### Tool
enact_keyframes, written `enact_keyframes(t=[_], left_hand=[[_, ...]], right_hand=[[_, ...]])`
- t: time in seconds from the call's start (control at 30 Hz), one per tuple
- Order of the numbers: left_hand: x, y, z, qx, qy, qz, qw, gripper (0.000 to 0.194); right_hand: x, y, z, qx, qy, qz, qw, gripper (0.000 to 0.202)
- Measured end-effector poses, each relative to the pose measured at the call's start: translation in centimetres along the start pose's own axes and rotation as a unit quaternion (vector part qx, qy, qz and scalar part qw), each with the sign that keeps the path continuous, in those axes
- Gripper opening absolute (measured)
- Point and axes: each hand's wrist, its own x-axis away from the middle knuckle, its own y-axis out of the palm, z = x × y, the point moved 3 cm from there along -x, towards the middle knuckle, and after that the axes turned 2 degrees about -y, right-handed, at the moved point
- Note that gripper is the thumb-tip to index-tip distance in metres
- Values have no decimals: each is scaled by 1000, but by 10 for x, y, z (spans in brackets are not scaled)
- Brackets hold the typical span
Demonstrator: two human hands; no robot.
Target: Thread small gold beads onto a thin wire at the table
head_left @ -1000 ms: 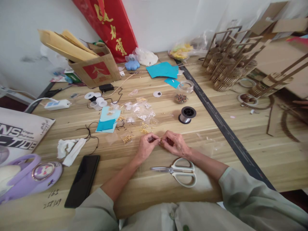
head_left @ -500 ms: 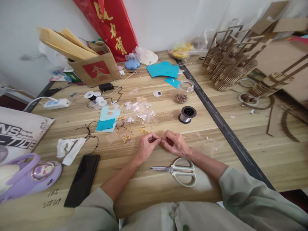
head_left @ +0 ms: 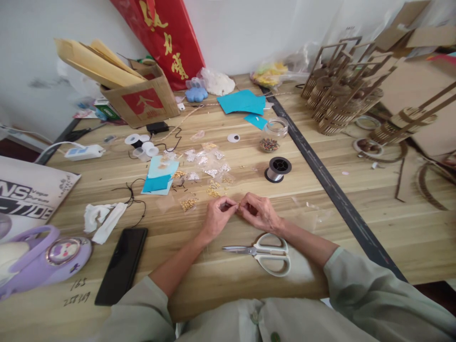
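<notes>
My left hand [head_left: 220, 216] and my right hand [head_left: 259, 213] meet fingertip to fingertip over the wooden table [head_left: 199, 294]. Both are closed in a pinch; whatever lies between the fingertips is too small to make out. Just below my right hand lie scissors [head_left: 272, 255] with white handles, their blades pointing left. Small heaps of gold beads [head_left: 188, 204] and packets of silver pieces [head_left: 212, 172] are spread beyond my left hand. A black spool of fine wire [head_left: 278, 169] stands beyond my right hand, near a glass jar of mixed beads [head_left: 270, 144].
A black phone [head_left: 121, 266] and a purple object [head_left: 64, 259] lie at left. Blue sheets [head_left: 242, 102], a cardboard box [head_left: 146, 102] and a red bag [head_left: 178, 42] are at the back. Wooden basket-like pieces [head_left: 331, 109] stand at back right, past a dark strip [head_left: 320, 175].
</notes>
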Motion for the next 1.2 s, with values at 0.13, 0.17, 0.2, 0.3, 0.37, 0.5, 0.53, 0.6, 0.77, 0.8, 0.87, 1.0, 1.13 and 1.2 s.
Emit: enact_keyframes(t=[0.13,0.17,0.2,0.3,0.37,0.5,0.53,0.6,0.77,0.8,0.87,1.0,1.13,1.2], left_hand=[[0,0,-1,-11,10,6,1000,9],[0,0,-1,-12,13,7,1000,9],[0,0,-1,-13,15,9,1000,9],[0,0,-1,-13,18,10,1000,8],[0,-1,0,-13,16,10,1000,8],[1,-1,1,-13,14,10,1000,8],[1,-1,2,-15,15,10,1000,8],[1,0,3,-21,22,8,999,7],[2,0,5,-52,54,8,997,6],[2,0,5,-55,60,9,997,6],[2,0,6,-60,71,8,996,6],[3,0,8,-71,96,2,993,5],[4,1,10,-66,115,4,991,5],[4,1,10,-55,99,3,994,4]], right_hand=[[0,0,0,-8,-11,2,1000,8],[0,1,1,-9,-13,1,1000,7],[0,1,1,-8,-14,0,1000,7],[1,1,1,-6,-18,-1,1000,6],[1,1,1,-3,-19,-1,1000,6],[0,1,0,1,-17,3,1000,5],[0,1,0,0,-16,3,1000,5],[0,1,0,-3,-17,3,1000,6],[0,1,1,-4,-19,2,1000,5],[0,1,1,-3,-18,1,1000,6],[0,1,2,-2,-16,1,1000,6],[0,1,3,-4,-13,4,1000,6],[0,1,2,-5,-10,8,1000,7],[0,0,2,-8,-7,10,1000,7]])
